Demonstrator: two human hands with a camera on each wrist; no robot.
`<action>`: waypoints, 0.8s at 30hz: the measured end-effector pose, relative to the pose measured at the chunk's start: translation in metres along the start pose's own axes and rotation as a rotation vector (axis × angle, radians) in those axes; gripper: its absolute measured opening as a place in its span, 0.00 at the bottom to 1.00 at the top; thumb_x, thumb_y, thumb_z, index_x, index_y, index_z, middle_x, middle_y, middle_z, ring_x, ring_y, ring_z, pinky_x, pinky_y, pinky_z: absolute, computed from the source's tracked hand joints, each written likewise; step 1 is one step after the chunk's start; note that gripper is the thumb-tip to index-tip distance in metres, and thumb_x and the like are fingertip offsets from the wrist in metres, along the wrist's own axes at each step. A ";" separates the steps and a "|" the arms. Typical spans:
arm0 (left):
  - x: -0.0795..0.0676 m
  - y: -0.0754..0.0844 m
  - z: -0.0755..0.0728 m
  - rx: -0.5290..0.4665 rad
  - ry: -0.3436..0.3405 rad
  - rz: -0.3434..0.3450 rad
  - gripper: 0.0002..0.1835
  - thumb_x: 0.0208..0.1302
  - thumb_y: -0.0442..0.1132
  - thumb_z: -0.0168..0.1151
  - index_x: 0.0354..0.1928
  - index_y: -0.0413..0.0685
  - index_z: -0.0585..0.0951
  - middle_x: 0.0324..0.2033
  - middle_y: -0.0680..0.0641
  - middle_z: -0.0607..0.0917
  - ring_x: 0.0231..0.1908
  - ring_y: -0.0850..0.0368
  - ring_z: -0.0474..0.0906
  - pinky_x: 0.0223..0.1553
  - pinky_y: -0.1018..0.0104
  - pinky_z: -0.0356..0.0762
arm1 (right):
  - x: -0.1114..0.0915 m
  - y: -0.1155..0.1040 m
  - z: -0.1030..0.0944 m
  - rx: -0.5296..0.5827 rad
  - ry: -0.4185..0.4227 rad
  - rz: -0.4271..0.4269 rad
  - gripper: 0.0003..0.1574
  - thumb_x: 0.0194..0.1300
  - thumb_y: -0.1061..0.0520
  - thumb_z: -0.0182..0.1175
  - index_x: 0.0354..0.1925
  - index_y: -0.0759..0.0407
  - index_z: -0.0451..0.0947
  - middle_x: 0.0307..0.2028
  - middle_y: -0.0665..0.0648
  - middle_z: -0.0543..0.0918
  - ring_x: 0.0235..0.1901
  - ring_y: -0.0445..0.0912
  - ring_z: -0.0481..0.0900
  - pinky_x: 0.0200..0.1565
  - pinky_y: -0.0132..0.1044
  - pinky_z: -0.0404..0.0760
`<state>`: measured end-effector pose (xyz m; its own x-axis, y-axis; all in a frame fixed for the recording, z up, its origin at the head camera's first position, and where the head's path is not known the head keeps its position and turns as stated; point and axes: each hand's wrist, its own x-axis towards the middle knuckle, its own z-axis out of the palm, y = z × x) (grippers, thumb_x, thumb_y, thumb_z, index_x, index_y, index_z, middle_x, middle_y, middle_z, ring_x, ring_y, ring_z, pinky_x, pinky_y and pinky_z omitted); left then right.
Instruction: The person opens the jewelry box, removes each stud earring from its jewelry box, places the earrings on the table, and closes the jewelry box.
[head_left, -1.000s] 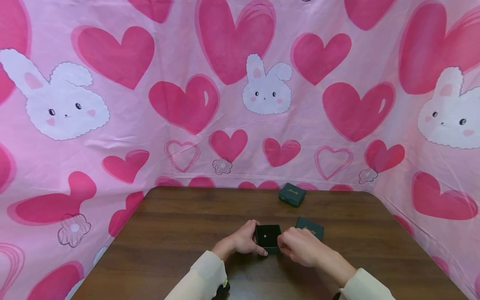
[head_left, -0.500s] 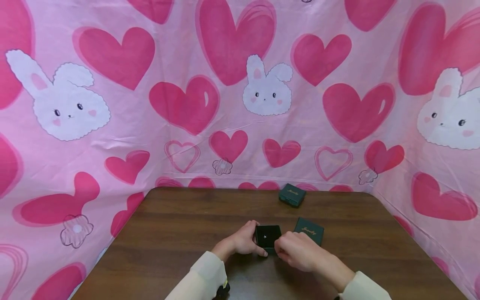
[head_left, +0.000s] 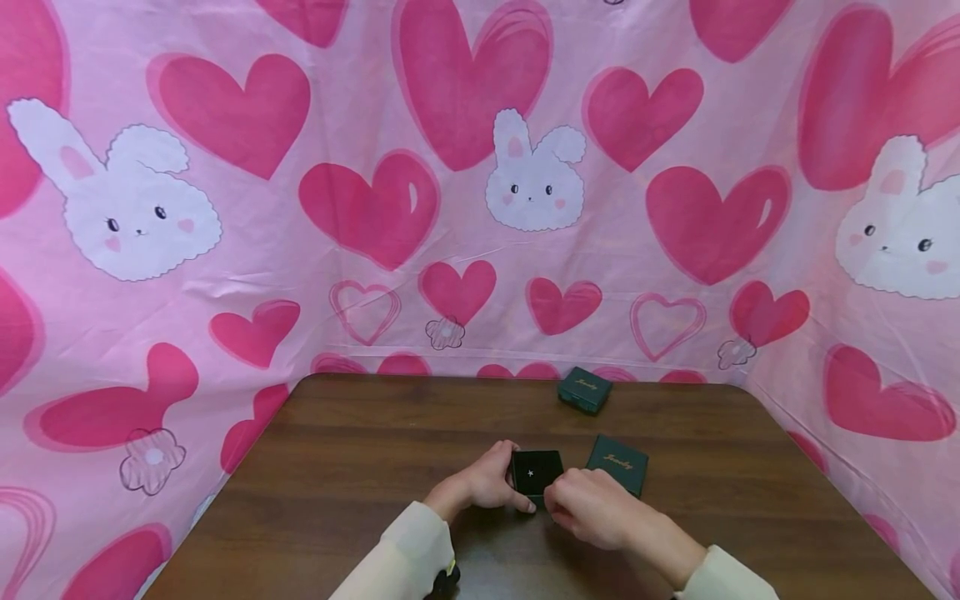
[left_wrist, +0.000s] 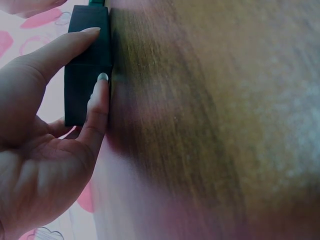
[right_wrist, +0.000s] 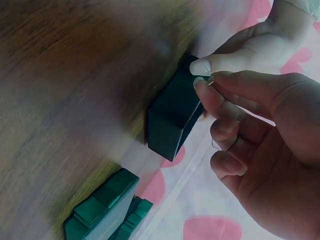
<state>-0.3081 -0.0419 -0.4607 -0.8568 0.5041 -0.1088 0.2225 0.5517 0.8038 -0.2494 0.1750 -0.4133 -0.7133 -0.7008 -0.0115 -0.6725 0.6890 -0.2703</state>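
**Black insert [head_left: 542, 462], one silver star [head_left: 530, 473] in place**

Left hand [head_left: 487, 481] grips the jewelry box [right_wrist: 169, 110] midway between the table's [head_left: 330, 467] side edges. Right hand [head_left: 592, 506] pinches a tiny metal piece [right_wrist: 211, 80], seemingly unplaced. The apparent lid [head_left: 619, 463] lies off, toward the right edge.

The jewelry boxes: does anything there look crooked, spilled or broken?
Nothing looks spilled or broken. The far jewelry box and the "Jewelry"-printed lid just lie askew to the table, while the open box in the left hand sits nearly square.
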 end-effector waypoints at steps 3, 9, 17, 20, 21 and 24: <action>0.001 -0.001 0.000 0.003 0.000 -0.005 0.36 0.50 0.38 0.82 0.56 0.48 0.69 0.46 0.50 0.73 0.48 0.53 0.71 0.57 0.52 0.74 | 0.001 -0.001 0.002 0.008 -0.012 -0.007 0.09 0.66 0.57 0.70 0.29 0.46 0.82 0.24 0.37 0.74 0.25 0.36 0.70 0.31 0.33 0.73; 0.001 -0.001 0.000 0.015 0.000 0.001 0.35 0.50 0.38 0.82 0.56 0.47 0.70 0.46 0.50 0.73 0.47 0.53 0.71 0.56 0.53 0.75 | 0.002 -0.003 0.005 0.022 -0.042 -0.023 0.09 0.66 0.57 0.70 0.29 0.46 0.83 0.24 0.36 0.74 0.24 0.35 0.70 0.31 0.32 0.73; 0.002 0.000 0.000 0.022 -0.001 0.016 0.34 0.49 0.37 0.83 0.54 0.46 0.70 0.45 0.50 0.73 0.46 0.53 0.70 0.55 0.54 0.73 | 0.003 -0.005 0.010 -0.007 -0.040 -0.049 0.11 0.65 0.57 0.70 0.27 0.44 0.81 0.23 0.36 0.72 0.23 0.34 0.69 0.30 0.32 0.72; 0.002 0.000 0.000 0.025 0.000 0.020 0.34 0.49 0.38 0.83 0.54 0.46 0.70 0.45 0.50 0.73 0.46 0.53 0.70 0.55 0.54 0.73 | 0.003 -0.004 0.012 -0.010 -0.036 -0.059 0.11 0.65 0.57 0.70 0.27 0.44 0.81 0.24 0.35 0.72 0.23 0.34 0.69 0.29 0.32 0.71; 0.002 0.000 0.000 0.028 0.000 0.018 0.34 0.49 0.38 0.83 0.54 0.46 0.70 0.45 0.50 0.73 0.46 0.53 0.70 0.55 0.54 0.73 | 0.003 -0.004 0.013 -0.014 -0.037 -0.062 0.11 0.65 0.57 0.70 0.28 0.43 0.81 0.24 0.35 0.72 0.23 0.34 0.69 0.29 0.32 0.71; 0.002 -0.001 0.000 0.036 0.002 0.011 0.34 0.49 0.38 0.83 0.54 0.47 0.71 0.45 0.50 0.73 0.46 0.54 0.70 0.55 0.54 0.73 | 0.004 -0.003 0.016 -0.021 -0.040 -0.068 0.11 0.65 0.56 0.69 0.28 0.43 0.81 0.25 0.35 0.73 0.23 0.33 0.69 0.30 0.32 0.71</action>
<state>-0.3100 -0.0411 -0.4621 -0.8549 0.5093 -0.0989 0.2487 0.5695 0.7834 -0.2471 0.1668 -0.4275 -0.6579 -0.7524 -0.0321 -0.7232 0.6431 -0.2517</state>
